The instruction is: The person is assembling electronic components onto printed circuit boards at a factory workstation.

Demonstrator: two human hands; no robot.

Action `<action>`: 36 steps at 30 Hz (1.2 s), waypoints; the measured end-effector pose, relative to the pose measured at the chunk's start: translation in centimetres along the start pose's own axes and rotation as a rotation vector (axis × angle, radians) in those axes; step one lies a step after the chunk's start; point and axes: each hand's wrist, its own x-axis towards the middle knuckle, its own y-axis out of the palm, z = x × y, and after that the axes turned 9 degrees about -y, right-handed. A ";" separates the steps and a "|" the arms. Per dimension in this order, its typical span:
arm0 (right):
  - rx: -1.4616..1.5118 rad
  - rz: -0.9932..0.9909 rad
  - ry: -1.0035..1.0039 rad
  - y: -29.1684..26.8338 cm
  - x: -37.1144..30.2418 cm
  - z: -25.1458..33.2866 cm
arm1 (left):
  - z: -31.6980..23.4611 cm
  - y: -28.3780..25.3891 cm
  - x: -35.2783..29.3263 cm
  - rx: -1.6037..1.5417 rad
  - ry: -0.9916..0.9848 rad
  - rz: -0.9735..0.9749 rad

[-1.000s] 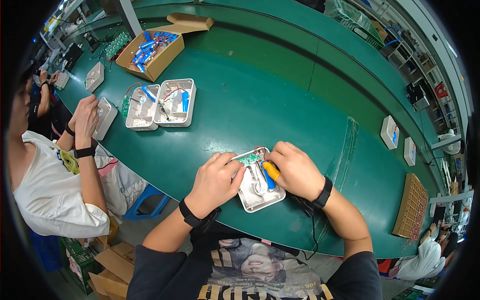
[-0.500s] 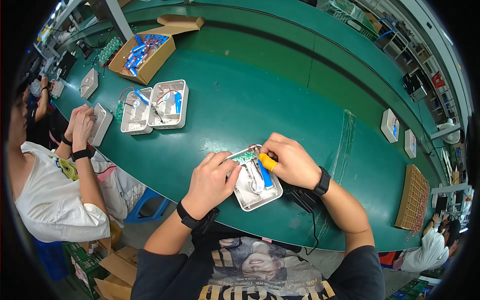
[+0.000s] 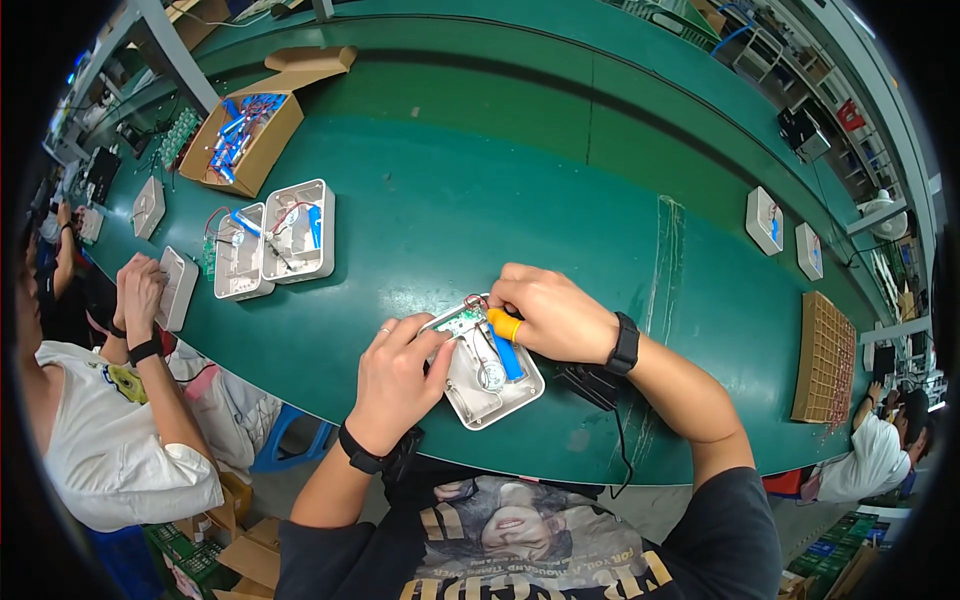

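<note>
A white plastic housing point(image 3: 462, 398) lies tilted on the bench in front of me, its inside facing up. My left hand point(image 3: 400, 372) grips its left rim, fingers along the top edge and thumb over the side. Inside sit a blue cylindrical battery point(image 3: 507, 354), a round whitish part point(image 3: 491, 375) and, by the upper edge, a green circuit board point(image 3: 464, 323). My right hand point(image 3: 556, 314), with a yellow finger cot point(image 3: 503, 323) on one finger, is pinched at the upper right corner beside red wires point(image 3: 474, 301). What its fingertips hold is hidden.
Two joined white housings point(image 3: 298, 243) with batteries lie to the left, below a cardboard box point(image 3: 262, 150) of blue batteries. A black device point(image 3: 588, 386) with a cable sits by my right wrist. Far right are a compartmented tray point(image 3: 822, 360) and two housings point(image 3: 765, 220). A co-worker point(image 3: 120, 430) sits left.
The whole view has shifted, so the bench things appear further left. Both hands keep nearly the same places on the housing; the round part shows more fully.
</note>
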 end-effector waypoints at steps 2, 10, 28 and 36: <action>0.005 0.002 0.004 -0.2 -0.1 0.1 | -0.1 -0.1 0.0 -0.004 -0.003 0.000; -0.005 0.028 -0.078 -1.4 0.4 0.0 | -0.1 0.1 0.1 -0.029 -0.018 0.030; -0.349 -0.129 -0.144 1.5 -3.5 2.6 | 0.4 -0.7 -0.6 -0.039 -0.058 0.019; -0.478 -0.099 -0.253 3.3 -7.5 3.5 | 1.4 -0.3 -0.6 0.000 -0.035 0.027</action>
